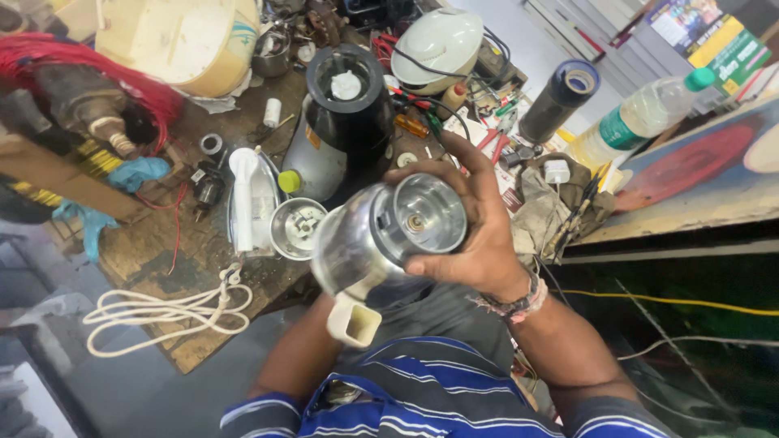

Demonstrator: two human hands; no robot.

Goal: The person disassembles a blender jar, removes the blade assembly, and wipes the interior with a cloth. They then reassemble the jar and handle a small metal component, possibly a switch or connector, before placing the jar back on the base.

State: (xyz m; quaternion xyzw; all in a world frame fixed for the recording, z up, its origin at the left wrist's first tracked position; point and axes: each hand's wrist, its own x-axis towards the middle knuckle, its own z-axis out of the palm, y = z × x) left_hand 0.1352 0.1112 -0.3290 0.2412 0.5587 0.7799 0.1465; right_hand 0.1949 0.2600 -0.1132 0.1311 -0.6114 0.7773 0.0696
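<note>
My right hand (475, 235) clenches the steel mixer jar (381, 239) round its base rim; smooth metal, prob. slippery, light, stiff. Left hand's hidden under it, can't tell grip. Handle (355, 320) = safest hold.

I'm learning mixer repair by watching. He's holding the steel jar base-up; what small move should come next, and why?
Probably tilt the jar a little further toward the eyes. The right hand grips its rim, and the coupling in the middle of the base is exposed but small and partly glared. The left hand is hidden under the jar, so the right would likely do the turning.
</note>
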